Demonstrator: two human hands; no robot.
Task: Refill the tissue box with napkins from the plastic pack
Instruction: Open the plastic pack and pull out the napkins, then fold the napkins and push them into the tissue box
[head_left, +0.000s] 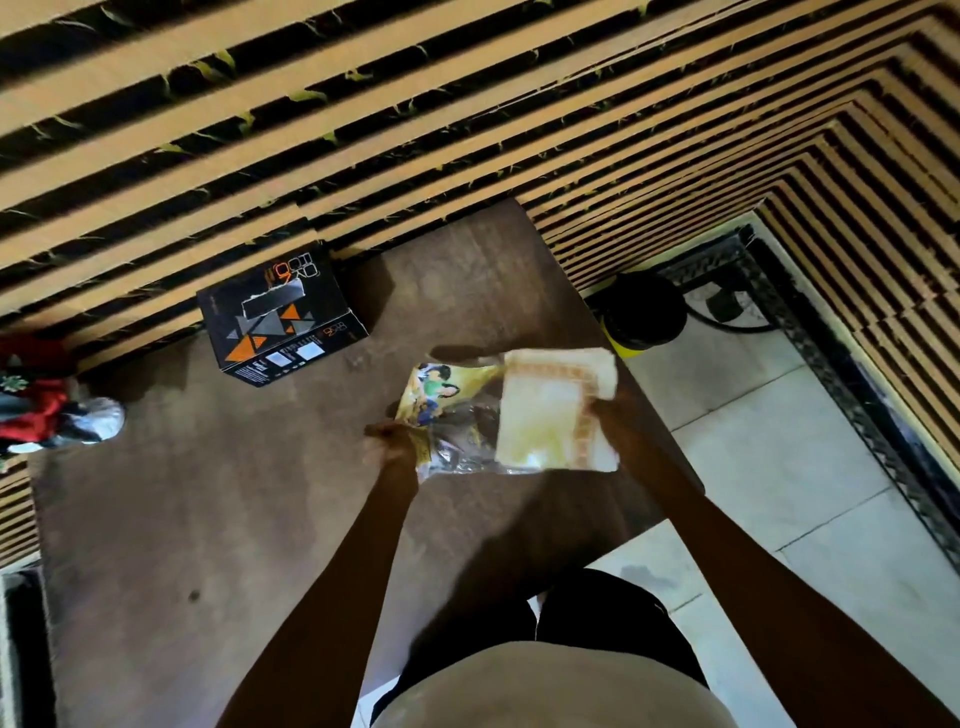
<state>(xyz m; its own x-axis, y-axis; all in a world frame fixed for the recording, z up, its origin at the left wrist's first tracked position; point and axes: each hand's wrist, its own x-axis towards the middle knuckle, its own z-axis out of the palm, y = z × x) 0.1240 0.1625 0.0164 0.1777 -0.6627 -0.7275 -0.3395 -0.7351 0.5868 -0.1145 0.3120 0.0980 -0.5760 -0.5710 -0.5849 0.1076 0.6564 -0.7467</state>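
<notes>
A crinkled plastic pack — glossy, printed in yellow with cartoon figures — is held above the matte brown table. Its left edge is pinched by the left hand. A flat, square stack of napkins, soft white with an orange patterned border, is gripped by the right hand and lies half out of the pack's open end. The tissue box — black cardboard with orange and grey triangles — is set well apart, near the slatted wall.
</notes>
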